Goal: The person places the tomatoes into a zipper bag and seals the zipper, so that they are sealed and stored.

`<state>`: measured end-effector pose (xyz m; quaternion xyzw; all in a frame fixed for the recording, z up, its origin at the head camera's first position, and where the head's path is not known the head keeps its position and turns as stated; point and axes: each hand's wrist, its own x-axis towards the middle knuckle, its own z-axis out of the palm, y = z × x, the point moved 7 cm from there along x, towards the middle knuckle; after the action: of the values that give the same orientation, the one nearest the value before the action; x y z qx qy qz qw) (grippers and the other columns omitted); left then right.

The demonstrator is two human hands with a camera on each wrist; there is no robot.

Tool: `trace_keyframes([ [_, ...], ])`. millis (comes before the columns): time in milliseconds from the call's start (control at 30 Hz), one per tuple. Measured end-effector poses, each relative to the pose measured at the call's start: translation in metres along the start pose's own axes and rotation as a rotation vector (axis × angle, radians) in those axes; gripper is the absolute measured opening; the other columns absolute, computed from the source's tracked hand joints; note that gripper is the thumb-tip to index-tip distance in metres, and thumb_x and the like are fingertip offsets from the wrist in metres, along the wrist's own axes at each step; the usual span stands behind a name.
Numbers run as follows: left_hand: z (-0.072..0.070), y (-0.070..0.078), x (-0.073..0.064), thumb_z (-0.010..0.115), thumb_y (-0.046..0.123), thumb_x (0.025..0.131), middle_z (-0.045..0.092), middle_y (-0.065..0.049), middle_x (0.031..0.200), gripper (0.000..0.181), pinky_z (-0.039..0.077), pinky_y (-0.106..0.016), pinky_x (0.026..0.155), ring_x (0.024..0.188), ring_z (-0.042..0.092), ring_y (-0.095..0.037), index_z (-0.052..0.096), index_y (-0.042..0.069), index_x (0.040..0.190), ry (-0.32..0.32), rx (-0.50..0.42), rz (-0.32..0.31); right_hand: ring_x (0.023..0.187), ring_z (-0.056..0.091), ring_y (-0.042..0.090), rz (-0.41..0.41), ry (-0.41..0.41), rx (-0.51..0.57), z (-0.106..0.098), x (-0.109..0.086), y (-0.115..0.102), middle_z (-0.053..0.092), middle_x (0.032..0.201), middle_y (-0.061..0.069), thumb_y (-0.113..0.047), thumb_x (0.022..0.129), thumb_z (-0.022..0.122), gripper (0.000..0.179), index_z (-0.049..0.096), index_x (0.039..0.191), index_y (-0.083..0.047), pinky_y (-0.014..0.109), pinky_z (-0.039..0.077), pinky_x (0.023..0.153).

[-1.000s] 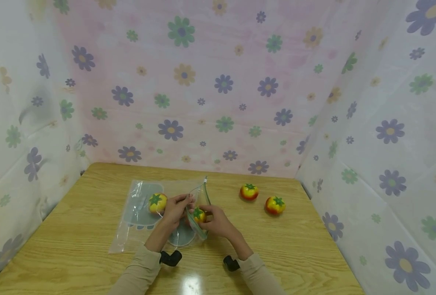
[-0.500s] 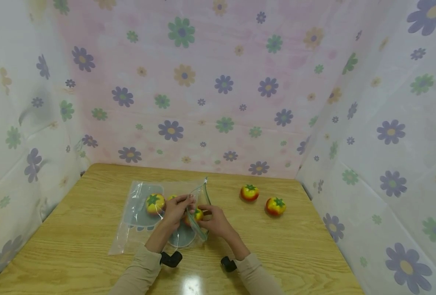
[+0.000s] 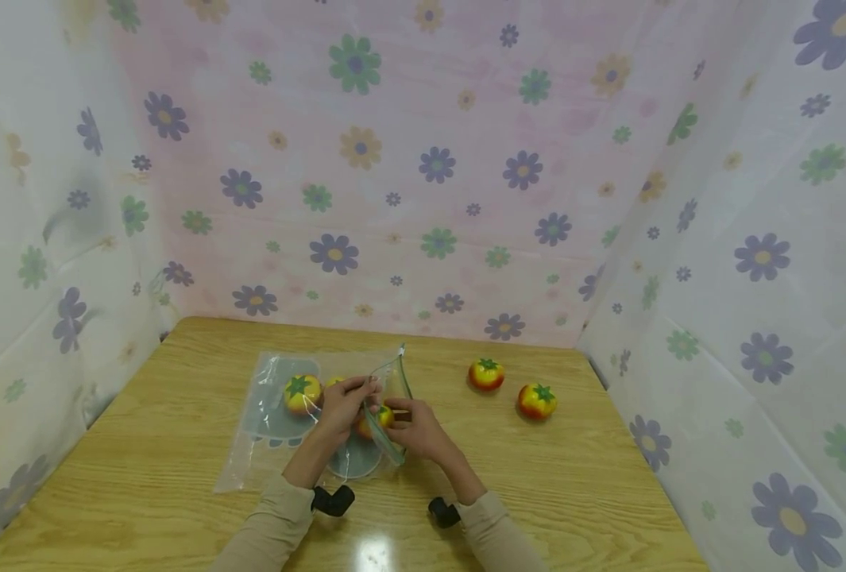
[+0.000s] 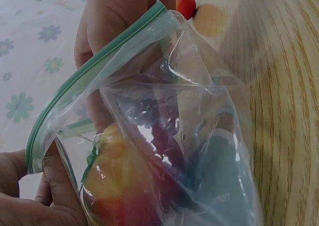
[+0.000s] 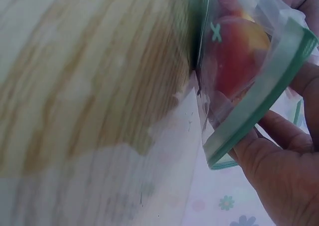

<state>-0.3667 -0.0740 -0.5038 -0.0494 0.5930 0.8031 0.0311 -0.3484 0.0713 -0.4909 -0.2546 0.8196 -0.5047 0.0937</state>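
Note:
A clear zip bag (image 3: 240, 469) with a green zip strip (image 4: 94, 69) lies on the table, mouth facing right. My left hand (image 3: 338, 411) pinches the bag's edge at the mouth and keeps it spread. With its fingers inside the opening, my right hand (image 3: 423, 430) holds a yellow-red toy tomato (image 3: 385, 415) with green leaves. The left wrist view shows this tomato (image 4: 117, 176) behind the plastic, the right fingers reaching down to it. Farther in lie another tomato (image 3: 302, 395) and a third one (image 3: 334, 382), partly hidden by my left hand.
Two more toy tomatoes, a nearer one (image 3: 537, 402) and a farther one (image 3: 486, 374), stand on the wooden table (image 3: 573, 492) right of the bag. Flower-printed sheets (image 3: 408, 199) enclose the table at the back and sides.
The right hand has moved the tomato leftward from the bag's mouth to deeper inside. The tomato at the far left has shifted slightly left. During the last half second, hands and bag barely move.

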Motion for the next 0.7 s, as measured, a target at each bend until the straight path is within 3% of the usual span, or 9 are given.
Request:
trace_keyframes([
  [300,0.002,0.002,0.0,0.067,0.013,0.1,0.073,-0.004,0.089,0.035,0.055,-0.019,0.061,0.068,0.064,-0.008,0.063,-0.011,0.125,-0.001,-0.023,0.01,0.12,0.063,0.042,-0.03,0.031,-0.001,0.003,0.009,0.009,0.059,0.139,0.024,-0.004,0.096,0.069,0.047,0.057,0.141,0.002,0.044,0.059,0.093],
  [700,0.001,0.005,0.001,0.069,0.019,0.099,0.073,0.001,0.083,0.034,0.052,-0.02,0.059,0.066,0.064,-0.008,0.067,-0.009,0.118,0.018,0.006,0.012,0.12,0.062,0.043,-0.053,0.064,-0.017,0.004,0.013,0.002,0.06,0.137,0.025,-0.002,0.095,0.069,0.044,0.059,0.137,0.006,0.048,0.057,0.097],
])
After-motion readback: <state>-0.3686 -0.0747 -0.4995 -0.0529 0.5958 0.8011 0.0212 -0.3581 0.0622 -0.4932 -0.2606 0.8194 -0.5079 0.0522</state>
